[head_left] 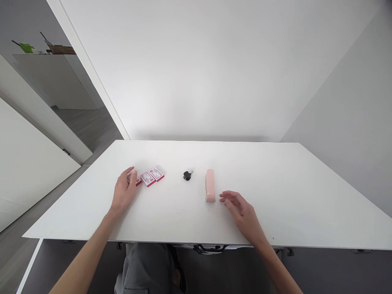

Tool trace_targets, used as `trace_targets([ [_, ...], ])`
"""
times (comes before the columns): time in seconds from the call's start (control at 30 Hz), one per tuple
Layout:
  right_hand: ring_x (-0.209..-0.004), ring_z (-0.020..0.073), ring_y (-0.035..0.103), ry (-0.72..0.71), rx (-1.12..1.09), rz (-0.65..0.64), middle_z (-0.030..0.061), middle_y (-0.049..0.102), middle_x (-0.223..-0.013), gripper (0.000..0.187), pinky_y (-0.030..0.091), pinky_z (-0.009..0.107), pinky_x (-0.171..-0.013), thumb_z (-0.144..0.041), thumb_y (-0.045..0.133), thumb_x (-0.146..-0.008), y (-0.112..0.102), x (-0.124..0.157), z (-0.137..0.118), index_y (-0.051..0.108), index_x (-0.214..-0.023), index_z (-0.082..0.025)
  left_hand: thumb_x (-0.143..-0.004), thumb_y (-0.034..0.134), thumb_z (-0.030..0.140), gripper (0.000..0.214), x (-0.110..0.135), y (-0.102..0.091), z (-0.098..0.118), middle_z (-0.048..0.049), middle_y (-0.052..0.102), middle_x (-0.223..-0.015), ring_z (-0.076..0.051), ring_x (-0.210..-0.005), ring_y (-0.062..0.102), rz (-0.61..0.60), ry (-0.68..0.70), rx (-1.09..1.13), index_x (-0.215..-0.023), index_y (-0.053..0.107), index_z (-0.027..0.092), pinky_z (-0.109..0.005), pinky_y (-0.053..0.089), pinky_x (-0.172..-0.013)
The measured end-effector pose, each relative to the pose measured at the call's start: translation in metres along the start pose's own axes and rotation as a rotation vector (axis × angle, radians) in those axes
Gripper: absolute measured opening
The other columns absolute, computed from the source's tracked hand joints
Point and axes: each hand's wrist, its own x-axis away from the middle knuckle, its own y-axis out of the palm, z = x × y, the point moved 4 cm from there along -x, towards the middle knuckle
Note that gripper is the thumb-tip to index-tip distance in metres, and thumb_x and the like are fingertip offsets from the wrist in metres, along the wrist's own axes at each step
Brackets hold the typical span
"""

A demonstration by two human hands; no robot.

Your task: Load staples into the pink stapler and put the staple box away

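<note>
At the left, my left hand (125,190) curls round a small red-and-white box (137,180), with the thumb over its top and part of it hidden. Beside it lie two matching boxes, a nearer one (148,178) and a farther one (157,173), touching or nearly so. My right hand (240,212) rests just right of a pink stapler (210,186), apart from it, fingers loosely bent with nothing in them. Between the boxes and the stapler sits a small black object with a pale tip (187,175), perhaps a staple remover.
The white table (275,171) reaches back to a pale wall (196,73). A grey wall (352,106) runs along the right. Through an opening at the left stands a cabinet (52,77) with items on top. My grey-trousered leg (147,267) is below the front edge.
</note>
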Motion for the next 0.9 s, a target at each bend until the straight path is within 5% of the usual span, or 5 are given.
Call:
trace_targets([
  [0.23,-0.113,0.0272,0.073,0.002,0.007,-0.002,0.0102,0.073,-0.130,0.030,0.060,0.040,-0.089,-0.050,0.055,-0.102,0.000,0.001,-0.003,0.067,-0.119,-0.027,-0.097,0.052,0.062,0.059,0.018,0.026,0.020,-0.0090,0.048,-0.163,-0.038,-0.159,0.025,-0.048,0.460,-0.317,-0.146,0.057,0.029,-0.065,0.003,-0.129],
  [0.6,-0.110,0.0283,0.071,0.005,0.060,0.043,0.0113,0.072,-0.129,0.033,0.060,0.040,-0.083,-0.052,0.057,-0.101,0.000,-0.002,0.000,0.067,-0.119,-0.026,-0.104,0.040,0.051,0.052,0.015,0.034,0.014,-0.0133,0.054,-0.158,-0.035,-0.152,0.041,-0.020,0.445,-0.315,-0.146,0.056,0.025,-0.062,0.017,-0.128],
  [0.9,-0.101,0.0304,0.067,-0.037,0.403,0.183,0.0111,0.065,-0.124,0.071,0.054,0.041,-0.073,-0.064,0.069,-0.084,0.038,-0.035,-0.013,0.051,-0.141,-0.025,-0.106,0.042,0.040,0.043,0.045,0.038,0.042,-0.0151,0.053,-0.157,-0.033,-0.152,0.041,0.042,0.688,-0.287,-0.142,0.054,0.021,-0.057,0.031,-0.125],
])
